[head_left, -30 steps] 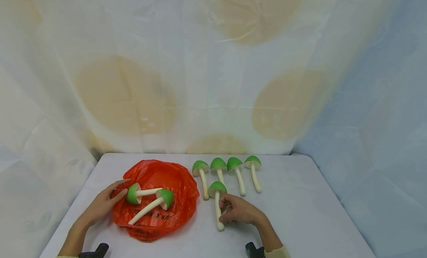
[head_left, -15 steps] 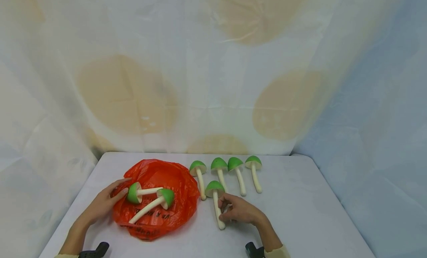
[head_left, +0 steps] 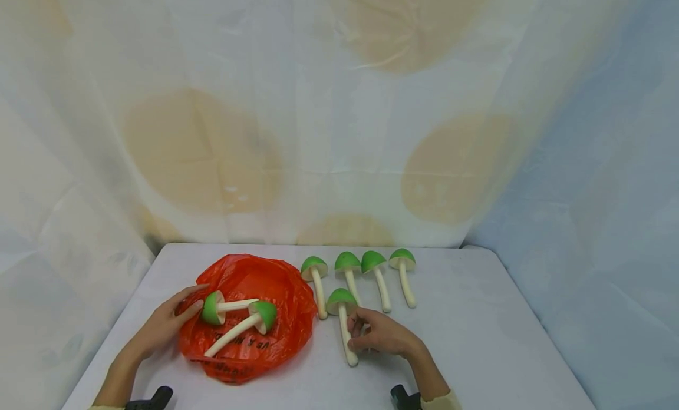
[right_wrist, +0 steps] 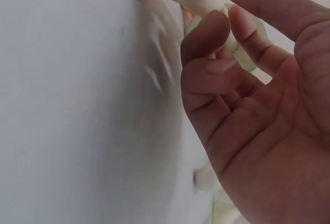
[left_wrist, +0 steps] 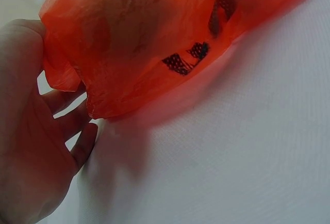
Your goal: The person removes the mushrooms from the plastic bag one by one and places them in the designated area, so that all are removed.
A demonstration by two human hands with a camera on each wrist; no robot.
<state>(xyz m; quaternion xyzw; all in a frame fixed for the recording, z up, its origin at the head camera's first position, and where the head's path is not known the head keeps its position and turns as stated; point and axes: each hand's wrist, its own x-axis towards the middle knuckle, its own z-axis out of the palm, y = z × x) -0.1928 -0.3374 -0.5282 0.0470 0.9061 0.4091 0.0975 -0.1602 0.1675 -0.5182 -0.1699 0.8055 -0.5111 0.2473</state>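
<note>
A crumpled red plastic bag with dark print lies on the left of the table. Two green-capped model mushrooms with pale stems rest on or in it; which, I cannot tell. My left hand holds the bag's left edge, thumb on the upper side, other fingers reaching behind the red film in the left wrist view. To the right of the bag, my right hand pinches the stem of a single mushroom between thumb and fingers. That mushroom lies low at the table, cap pointing away from me.
Several more green-capped mushrooms lie in a row at the far side, caps towards the back edge. The white table meets a pale sheet with tan spots behind it. Dark wrist devices sit near both sleeves.
Over the first half second, the cap of the pinched mushroom swung slightly left, and the leftmost mushroom of the row shifted a little left. Both hands stay nearly still.
</note>
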